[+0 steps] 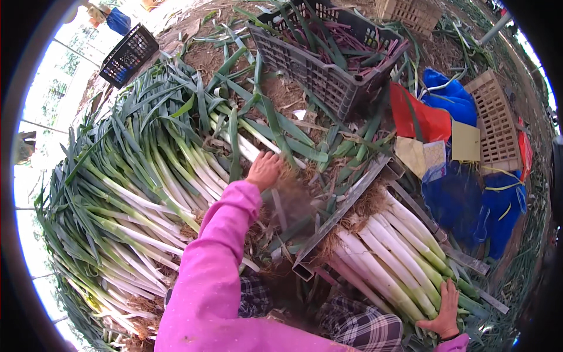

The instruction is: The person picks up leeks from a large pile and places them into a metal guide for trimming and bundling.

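Flanking a metal bar (343,212), black crate (319,82) beyond: left hand (265,170), grip unclear; right hand (446,311) splayed on leeks (394,252)

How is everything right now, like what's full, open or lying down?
Leek pile: lying heaped, roots on.
Leek row: side by side in the metal frame.
Left hand: at a leek, grip unclear.
Right hand: spread open on the row's green end.
Big black crate: open-topped, holding green leaves and reddish stems.
Small black crate: upper left, contents unclear.
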Demonstrator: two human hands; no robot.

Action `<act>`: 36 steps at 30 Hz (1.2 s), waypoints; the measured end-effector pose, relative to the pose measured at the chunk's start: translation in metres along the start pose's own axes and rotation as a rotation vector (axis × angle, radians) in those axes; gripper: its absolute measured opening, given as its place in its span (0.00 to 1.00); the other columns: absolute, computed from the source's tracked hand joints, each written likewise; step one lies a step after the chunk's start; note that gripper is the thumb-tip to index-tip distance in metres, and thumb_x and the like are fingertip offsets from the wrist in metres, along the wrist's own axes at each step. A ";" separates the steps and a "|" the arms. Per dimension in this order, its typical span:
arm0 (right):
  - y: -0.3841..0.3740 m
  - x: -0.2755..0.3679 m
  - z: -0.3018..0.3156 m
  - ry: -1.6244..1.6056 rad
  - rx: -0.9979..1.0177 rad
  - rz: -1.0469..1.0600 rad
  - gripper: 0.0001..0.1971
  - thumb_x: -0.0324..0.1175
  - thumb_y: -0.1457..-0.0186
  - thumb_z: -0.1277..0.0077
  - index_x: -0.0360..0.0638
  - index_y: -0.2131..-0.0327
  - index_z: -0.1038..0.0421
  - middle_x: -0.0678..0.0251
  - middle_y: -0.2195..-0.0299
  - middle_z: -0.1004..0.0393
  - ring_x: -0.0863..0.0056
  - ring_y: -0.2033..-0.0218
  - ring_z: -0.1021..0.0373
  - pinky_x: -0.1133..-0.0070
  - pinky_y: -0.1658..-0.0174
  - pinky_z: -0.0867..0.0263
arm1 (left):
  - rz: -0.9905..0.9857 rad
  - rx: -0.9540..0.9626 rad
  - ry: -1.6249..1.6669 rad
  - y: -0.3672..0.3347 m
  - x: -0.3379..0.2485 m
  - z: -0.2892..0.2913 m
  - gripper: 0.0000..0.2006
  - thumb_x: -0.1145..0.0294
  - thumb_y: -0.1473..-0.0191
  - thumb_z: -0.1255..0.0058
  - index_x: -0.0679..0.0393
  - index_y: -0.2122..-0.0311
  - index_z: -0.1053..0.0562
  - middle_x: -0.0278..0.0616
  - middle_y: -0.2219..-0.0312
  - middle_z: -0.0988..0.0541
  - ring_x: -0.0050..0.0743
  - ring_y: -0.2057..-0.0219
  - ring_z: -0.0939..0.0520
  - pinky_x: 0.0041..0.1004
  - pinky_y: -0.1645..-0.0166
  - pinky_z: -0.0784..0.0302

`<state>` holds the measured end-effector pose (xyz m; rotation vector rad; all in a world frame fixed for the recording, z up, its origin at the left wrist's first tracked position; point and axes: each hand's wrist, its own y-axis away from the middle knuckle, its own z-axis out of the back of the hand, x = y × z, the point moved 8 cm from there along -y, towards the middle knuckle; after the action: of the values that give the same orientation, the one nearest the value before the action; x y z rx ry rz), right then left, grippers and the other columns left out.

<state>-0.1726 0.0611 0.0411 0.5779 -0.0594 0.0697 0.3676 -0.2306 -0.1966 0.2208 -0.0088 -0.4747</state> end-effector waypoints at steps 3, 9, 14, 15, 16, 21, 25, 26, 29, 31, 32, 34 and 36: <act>-0.008 0.000 -0.001 -0.014 0.010 0.005 0.68 0.70 0.80 0.38 0.39 0.37 0.55 0.45 0.36 0.55 0.47 0.35 0.57 0.51 0.36 0.64 | -0.077 0.176 -0.126 -0.029 -0.021 -0.012 0.12 0.66 0.48 0.55 0.52 0.60 0.24 0.36 0.61 0.26 0.32 0.56 0.27 0.34 0.50 0.37; -0.011 0.006 0.001 -0.039 -0.025 0.050 0.69 0.70 0.81 0.38 0.39 0.37 0.55 0.46 0.36 0.55 0.47 0.35 0.58 0.51 0.36 0.65 | 0.196 -0.005 -0.121 -0.049 -0.021 -0.025 0.10 0.67 0.48 0.54 0.49 0.65 0.20 0.36 0.62 0.28 0.31 0.55 0.29 0.30 0.51 0.37; -0.007 -0.001 0.000 -0.038 -0.043 0.049 0.69 0.70 0.81 0.37 0.40 0.37 0.55 0.46 0.36 0.55 0.48 0.35 0.57 0.52 0.36 0.66 | -0.063 0.082 -0.164 0.009 -0.061 0.019 0.10 0.68 0.50 0.52 0.46 0.64 0.21 0.37 0.62 0.26 0.34 0.57 0.27 0.30 0.55 0.32; -0.006 0.002 0.002 -0.049 -0.056 0.054 0.69 0.70 0.81 0.37 0.40 0.37 0.55 0.46 0.36 0.55 0.48 0.35 0.57 0.52 0.36 0.66 | -0.172 0.072 -0.118 0.025 -0.061 0.028 0.10 0.68 0.51 0.51 0.45 0.64 0.21 0.37 0.62 0.25 0.34 0.58 0.25 0.31 0.56 0.29; -0.010 0.002 0.002 -0.042 -0.039 0.035 0.68 0.69 0.81 0.37 0.40 0.37 0.54 0.47 0.36 0.55 0.48 0.35 0.57 0.52 0.36 0.65 | -0.167 0.072 -0.135 0.037 -0.052 0.047 0.10 0.68 0.51 0.51 0.45 0.64 0.21 0.37 0.62 0.25 0.34 0.58 0.25 0.31 0.56 0.29; -0.012 0.001 0.001 -0.097 -0.063 0.030 0.65 0.66 0.80 0.35 0.41 0.38 0.52 0.48 0.36 0.55 0.47 0.36 0.57 0.51 0.36 0.65 | 0.058 -0.528 1.787 0.073 0.084 0.267 0.10 0.77 0.42 0.56 0.64 0.56 0.28 0.42 0.65 0.20 0.29 0.65 0.20 0.26 0.60 0.23; -0.003 -0.007 -0.006 -0.070 -0.113 0.020 0.65 0.65 0.80 0.34 0.42 0.37 0.52 0.48 0.37 0.54 0.45 0.36 0.56 0.52 0.36 0.64 | 0.054 -0.971 0.459 0.168 0.123 0.536 0.13 0.69 0.41 0.57 0.60 0.54 0.26 0.39 0.64 0.20 0.25 0.61 0.21 0.26 0.58 0.25; -0.002 -0.007 -0.006 -0.073 -0.116 0.007 0.65 0.64 0.80 0.34 0.42 0.37 0.53 0.47 0.36 0.54 0.45 0.36 0.56 0.52 0.36 0.64 | 0.177 -1.004 0.514 0.181 0.114 0.573 0.14 0.67 0.42 0.55 0.60 0.54 0.26 0.39 0.64 0.20 0.27 0.64 0.20 0.29 0.59 0.25; -0.003 -0.001 -0.001 -0.121 -0.122 -0.008 0.65 0.64 0.79 0.34 0.44 0.37 0.53 0.47 0.36 0.55 0.45 0.36 0.57 0.52 0.36 0.63 | 0.328 -0.959 0.241 0.202 0.141 0.656 0.15 0.64 0.45 0.51 0.59 0.55 0.25 0.40 0.64 0.20 0.27 0.64 0.21 0.30 0.61 0.27; 0.005 0.000 0.001 -0.104 -0.118 -0.040 0.65 0.63 0.78 0.34 0.45 0.36 0.53 0.47 0.36 0.56 0.46 0.35 0.58 0.52 0.36 0.62 | -0.090 -1.133 0.461 0.217 0.093 0.699 0.14 0.62 0.44 0.52 0.60 0.59 0.24 0.41 0.68 0.20 0.31 0.68 0.22 0.33 0.64 0.28; -0.004 0.004 0.003 -0.116 -0.111 -0.040 0.65 0.63 0.78 0.33 0.45 0.36 0.54 0.47 0.35 0.56 0.47 0.35 0.58 0.52 0.36 0.62 | 0.152 -1.118 0.533 0.234 0.127 0.722 0.16 0.59 0.42 0.49 0.58 0.53 0.26 0.33 0.60 0.23 0.23 0.59 0.24 0.27 0.54 0.29; 0.008 0.000 0.008 -0.086 -0.091 -0.142 0.66 0.65 0.79 0.34 0.46 0.36 0.55 0.50 0.35 0.55 0.50 0.34 0.59 0.51 0.36 0.62 | 0.196 -1.110 0.497 0.231 0.092 0.732 0.18 0.59 0.45 0.47 0.58 0.53 0.26 0.34 0.60 0.22 0.24 0.60 0.23 0.27 0.56 0.29; 0.010 0.014 0.018 -0.040 -0.094 -0.139 0.66 0.65 0.79 0.34 0.45 0.36 0.55 0.50 0.35 0.55 0.50 0.34 0.59 0.50 0.36 0.61 | 0.266 -1.113 0.426 0.255 0.094 0.755 0.20 0.59 0.48 0.45 0.59 0.52 0.26 0.36 0.61 0.22 0.25 0.61 0.23 0.28 0.57 0.29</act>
<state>-0.1600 0.0609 0.0627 0.4883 -0.0611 -0.0795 0.5219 -0.2099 0.5907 -0.7696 0.6223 -0.1086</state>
